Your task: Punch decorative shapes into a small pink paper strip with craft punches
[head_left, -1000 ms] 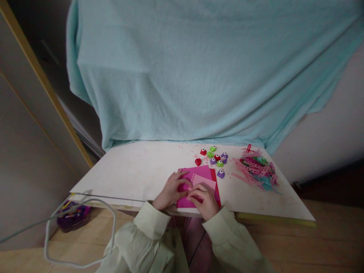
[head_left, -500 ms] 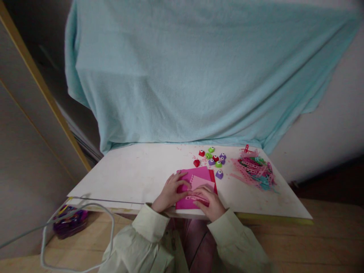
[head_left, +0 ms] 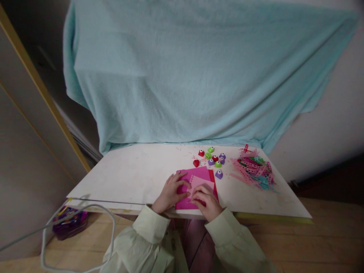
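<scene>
A light pink paper [head_left: 202, 182] lies on a magenta sheet [head_left: 195, 171], with small punched shapes along its upper left edge. My left hand [head_left: 171, 190] rests at the left of both, fingers spread, its fingertips touching the pink paper's left side. My right hand [head_left: 206, 201] covers the pink paper's lower part. Its thumb and fingers are pinched together beside my left thumb; what is between them is hidden. A red sheet [head_left: 212, 177] shows under the magenta one at the right.
Several small red, green and purple one-eyed craft punches [head_left: 215, 158] stand beyond the sheets among pink paper bits. A heap of punched paper strips [head_left: 256, 168] lies on the white table [head_left: 119, 174] at right. A blue cloth [head_left: 182, 76] hangs behind; a grey cable [head_left: 113, 231] loops at left.
The pink punched strip seen under my right fingers is now hidden or gone from view. My right hand has shifted slightly left and its fingers have closed up. My left hand stays put.
</scene>
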Demonstrator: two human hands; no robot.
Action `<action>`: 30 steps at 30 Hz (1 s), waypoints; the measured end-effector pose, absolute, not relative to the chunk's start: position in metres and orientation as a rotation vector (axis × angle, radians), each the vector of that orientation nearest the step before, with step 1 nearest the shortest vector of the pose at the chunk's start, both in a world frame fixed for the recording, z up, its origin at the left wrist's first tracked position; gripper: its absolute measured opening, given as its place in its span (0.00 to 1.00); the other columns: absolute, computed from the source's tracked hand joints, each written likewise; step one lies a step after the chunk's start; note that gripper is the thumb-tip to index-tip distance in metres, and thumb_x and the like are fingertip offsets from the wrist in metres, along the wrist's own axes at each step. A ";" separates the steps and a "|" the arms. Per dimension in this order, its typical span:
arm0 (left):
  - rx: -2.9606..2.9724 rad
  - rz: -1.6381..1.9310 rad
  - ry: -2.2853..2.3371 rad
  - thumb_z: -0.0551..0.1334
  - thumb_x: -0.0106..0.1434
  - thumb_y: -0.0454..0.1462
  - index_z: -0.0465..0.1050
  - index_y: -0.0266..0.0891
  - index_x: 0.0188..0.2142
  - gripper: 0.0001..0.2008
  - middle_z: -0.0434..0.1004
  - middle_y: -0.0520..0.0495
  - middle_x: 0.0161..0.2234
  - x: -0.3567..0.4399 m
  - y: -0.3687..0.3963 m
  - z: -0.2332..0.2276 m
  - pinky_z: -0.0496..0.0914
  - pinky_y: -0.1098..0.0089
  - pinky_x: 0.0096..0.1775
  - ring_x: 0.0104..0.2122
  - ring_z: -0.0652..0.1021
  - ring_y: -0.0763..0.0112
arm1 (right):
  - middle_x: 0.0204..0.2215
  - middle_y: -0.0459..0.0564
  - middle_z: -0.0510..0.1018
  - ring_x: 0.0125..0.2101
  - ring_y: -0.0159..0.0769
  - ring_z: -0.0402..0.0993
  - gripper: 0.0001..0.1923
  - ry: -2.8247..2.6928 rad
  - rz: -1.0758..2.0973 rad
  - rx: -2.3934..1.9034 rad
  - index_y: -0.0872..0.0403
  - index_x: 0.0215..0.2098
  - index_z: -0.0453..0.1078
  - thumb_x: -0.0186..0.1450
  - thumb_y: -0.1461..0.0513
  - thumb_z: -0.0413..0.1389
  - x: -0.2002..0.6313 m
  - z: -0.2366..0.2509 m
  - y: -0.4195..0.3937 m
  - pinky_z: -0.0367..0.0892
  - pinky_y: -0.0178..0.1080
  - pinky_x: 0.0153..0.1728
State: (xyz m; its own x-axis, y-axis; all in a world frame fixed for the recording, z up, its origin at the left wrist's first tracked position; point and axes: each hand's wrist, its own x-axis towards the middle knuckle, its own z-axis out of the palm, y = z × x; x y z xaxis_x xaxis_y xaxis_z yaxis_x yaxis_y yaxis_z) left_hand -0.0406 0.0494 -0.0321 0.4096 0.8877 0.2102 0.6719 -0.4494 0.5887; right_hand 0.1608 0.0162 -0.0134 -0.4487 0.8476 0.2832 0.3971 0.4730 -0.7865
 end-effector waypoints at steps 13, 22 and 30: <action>2.287 0.684 1.349 0.62 0.55 0.47 0.72 0.47 0.39 0.13 0.55 0.50 0.60 -0.038 0.043 -0.025 0.49 0.51 0.58 0.61 0.53 0.56 | 0.46 0.53 0.70 0.49 0.41 0.65 0.18 -2.120 1.018 -0.862 0.51 0.46 0.69 0.57 0.68 0.57 0.194 -0.005 0.013 0.61 0.44 0.51; 2.273 0.668 1.399 0.63 0.54 0.49 0.71 0.47 0.38 0.14 0.55 0.50 0.60 -0.033 0.042 -0.027 0.47 0.49 0.58 0.61 0.53 0.56 | 0.40 0.51 0.69 0.45 0.39 0.65 0.10 -2.033 0.862 -1.021 0.52 0.36 0.71 0.56 0.69 0.57 0.175 -0.016 0.011 0.63 0.41 0.47; 2.260 0.673 1.389 0.64 0.53 0.47 0.71 0.47 0.37 0.14 0.56 0.49 0.60 -0.033 0.043 -0.027 0.48 0.49 0.58 0.60 0.54 0.55 | 0.39 0.52 0.70 0.42 0.38 0.67 0.02 -2.021 0.903 -0.995 0.53 0.30 0.72 0.59 0.65 0.58 0.187 -0.020 0.012 0.65 0.42 0.45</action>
